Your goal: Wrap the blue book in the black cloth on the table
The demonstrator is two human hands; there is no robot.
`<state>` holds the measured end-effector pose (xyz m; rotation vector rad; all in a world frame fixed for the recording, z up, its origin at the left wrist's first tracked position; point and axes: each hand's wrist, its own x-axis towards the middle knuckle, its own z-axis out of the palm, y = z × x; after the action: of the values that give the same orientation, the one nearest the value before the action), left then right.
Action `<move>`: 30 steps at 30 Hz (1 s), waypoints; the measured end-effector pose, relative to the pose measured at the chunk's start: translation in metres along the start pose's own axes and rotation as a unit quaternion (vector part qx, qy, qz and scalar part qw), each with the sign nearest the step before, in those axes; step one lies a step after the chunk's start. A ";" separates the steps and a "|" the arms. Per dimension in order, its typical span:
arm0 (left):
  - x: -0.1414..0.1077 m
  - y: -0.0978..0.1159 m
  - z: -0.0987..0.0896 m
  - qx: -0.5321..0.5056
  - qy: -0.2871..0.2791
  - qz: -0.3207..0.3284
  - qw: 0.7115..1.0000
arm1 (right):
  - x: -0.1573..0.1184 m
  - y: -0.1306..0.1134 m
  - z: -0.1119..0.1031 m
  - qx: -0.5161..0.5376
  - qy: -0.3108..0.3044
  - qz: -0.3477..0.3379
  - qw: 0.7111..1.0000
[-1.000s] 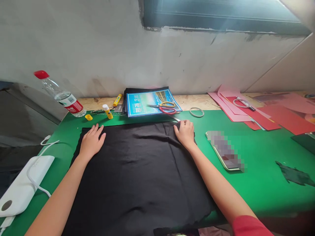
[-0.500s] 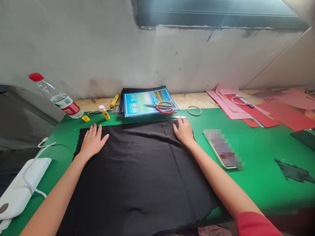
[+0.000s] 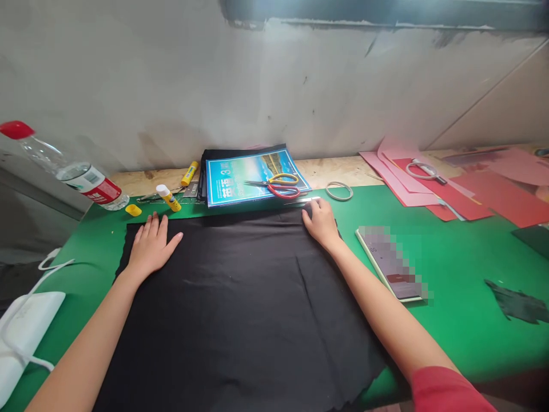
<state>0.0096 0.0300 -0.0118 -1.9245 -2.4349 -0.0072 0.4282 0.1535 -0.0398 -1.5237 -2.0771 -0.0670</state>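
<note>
Cloth point(image 3: 231, 309) black, spread nearly flat, lightly creased, edges ragged.

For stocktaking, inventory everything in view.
cloth: 1, black, centre
bottle: 1, clear, back left
tubes: 2, yellow, back left
cap: 1, yellow, back left
booklet: 1, blue, back
scissors: 1, red-yellow, on booklet
ring: 1, pale, back
strip: 1, silver, back
phone: 1, pale-edged, right
papers: several, pink-red, back right
coil: 1, grey, on papers
scrap: 1, dark, right
device: 1, white, left
cord: count unclear, white, left
tabletop: 1, green, beneath
left hand: 1, on cloth
right hand: 1, on cloth
</note>
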 end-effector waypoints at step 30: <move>-0.001 -0.003 0.000 -0.083 0.058 0.033 0.994 | 0.004 0.003 -0.003 -0.044 -0.009 0.078 0.996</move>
<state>0.0065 0.0282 -0.0120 -2.0058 -2.3634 -0.3194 0.4313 0.1573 -0.0358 -1.7395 -1.9855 -0.0867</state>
